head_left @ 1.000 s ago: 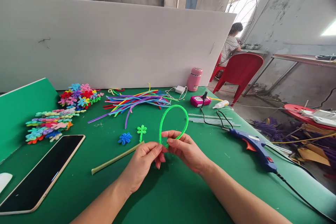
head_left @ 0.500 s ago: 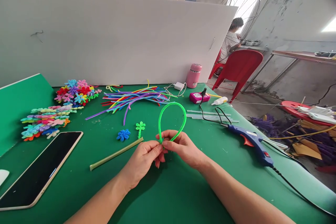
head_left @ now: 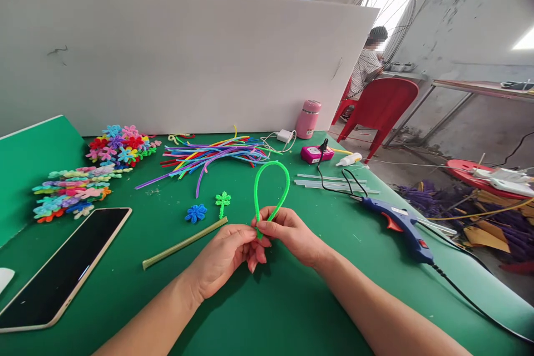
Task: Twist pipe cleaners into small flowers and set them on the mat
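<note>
A bright green pipe cleaner [head_left: 287, 178], bent into a tall loop, stands up between my two hands over the table. My left hand [head_left: 227, 253] pinches the lower part where its ends come together. From the other side, my right hand [head_left: 287, 233] grips the same ends between thumb and fingers; the exact crossing of the ends is partly hidden. Just left of my hands lie a green pipe-cleaner leaf with a stem [head_left: 222, 203], a blue pipe-cleaner flower [head_left: 196, 213] and a pale green stick [head_left: 186, 243].
Loose coloured pipe cleaners [head_left: 217, 156] lie at the back. Finished flowers [head_left: 120, 147] are heaped at the left, behind a phone [head_left: 67, 267]. On the right are a blue glue gun [head_left: 400, 222], clear glue sticks [head_left: 329, 182], a pink box [head_left: 316, 154] and a pink bottle [head_left: 308, 119].
The green loop has become narrower as its ends were drawn together. My right thumb now presses over the joined ends, and my left hand sits slightly lower.
</note>
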A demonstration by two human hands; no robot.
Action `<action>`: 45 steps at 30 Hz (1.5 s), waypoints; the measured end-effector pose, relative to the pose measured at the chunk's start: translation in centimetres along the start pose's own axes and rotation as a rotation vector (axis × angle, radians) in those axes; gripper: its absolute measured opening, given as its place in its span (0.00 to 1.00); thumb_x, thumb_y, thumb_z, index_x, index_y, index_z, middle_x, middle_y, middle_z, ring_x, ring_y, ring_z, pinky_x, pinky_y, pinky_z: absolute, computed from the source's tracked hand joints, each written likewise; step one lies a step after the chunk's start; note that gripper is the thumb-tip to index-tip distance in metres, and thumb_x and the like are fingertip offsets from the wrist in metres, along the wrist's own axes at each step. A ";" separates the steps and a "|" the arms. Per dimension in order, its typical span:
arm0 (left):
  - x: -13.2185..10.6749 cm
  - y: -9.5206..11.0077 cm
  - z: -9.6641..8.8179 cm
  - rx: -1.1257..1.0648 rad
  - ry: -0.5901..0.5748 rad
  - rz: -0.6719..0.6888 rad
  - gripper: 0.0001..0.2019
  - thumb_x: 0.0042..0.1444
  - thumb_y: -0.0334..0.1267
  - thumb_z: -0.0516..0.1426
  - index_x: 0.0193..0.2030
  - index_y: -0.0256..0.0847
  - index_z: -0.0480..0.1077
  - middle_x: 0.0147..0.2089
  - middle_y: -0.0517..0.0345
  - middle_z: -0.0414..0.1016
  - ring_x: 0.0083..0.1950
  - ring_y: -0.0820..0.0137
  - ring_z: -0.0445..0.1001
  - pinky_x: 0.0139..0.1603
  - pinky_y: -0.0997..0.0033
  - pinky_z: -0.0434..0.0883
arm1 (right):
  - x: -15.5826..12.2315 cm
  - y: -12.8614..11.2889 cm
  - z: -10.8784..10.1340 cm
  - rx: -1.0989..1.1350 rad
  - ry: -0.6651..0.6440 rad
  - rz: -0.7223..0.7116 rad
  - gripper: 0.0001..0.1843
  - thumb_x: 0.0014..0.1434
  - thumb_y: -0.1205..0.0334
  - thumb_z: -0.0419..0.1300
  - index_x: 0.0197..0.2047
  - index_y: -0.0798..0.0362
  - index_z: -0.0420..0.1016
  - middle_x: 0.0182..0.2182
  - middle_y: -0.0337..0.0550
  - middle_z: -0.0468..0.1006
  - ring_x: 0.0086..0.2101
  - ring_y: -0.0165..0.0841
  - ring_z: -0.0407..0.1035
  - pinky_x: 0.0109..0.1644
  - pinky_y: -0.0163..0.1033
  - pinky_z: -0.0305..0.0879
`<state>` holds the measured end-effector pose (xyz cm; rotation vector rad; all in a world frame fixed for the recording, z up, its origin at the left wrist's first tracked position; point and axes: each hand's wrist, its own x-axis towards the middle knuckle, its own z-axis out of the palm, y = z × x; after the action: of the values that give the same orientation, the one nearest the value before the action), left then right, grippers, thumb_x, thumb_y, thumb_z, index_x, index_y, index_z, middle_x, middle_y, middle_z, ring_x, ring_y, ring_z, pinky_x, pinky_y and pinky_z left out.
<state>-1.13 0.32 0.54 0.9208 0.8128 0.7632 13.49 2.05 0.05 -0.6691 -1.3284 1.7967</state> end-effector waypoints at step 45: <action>-0.2 0.2 -0.2 0.161 0.051 0.075 0.12 0.50 0.39 0.54 0.21 0.35 0.67 0.21 0.58 0.68 0.24 0.75 0.63 0.25 0.73 0.58 | 0.1 0.2 -0.7 0.018 0.060 0.085 0.12 0.45 0.58 0.62 0.30 0.58 0.71 0.23 0.38 0.70 0.24 0.27 0.65 0.32 0.35 0.57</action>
<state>-1.39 0.34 0.75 1.0840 0.8975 0.7978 13.91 2.52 -0.40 -0.7739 -1.2597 1.8390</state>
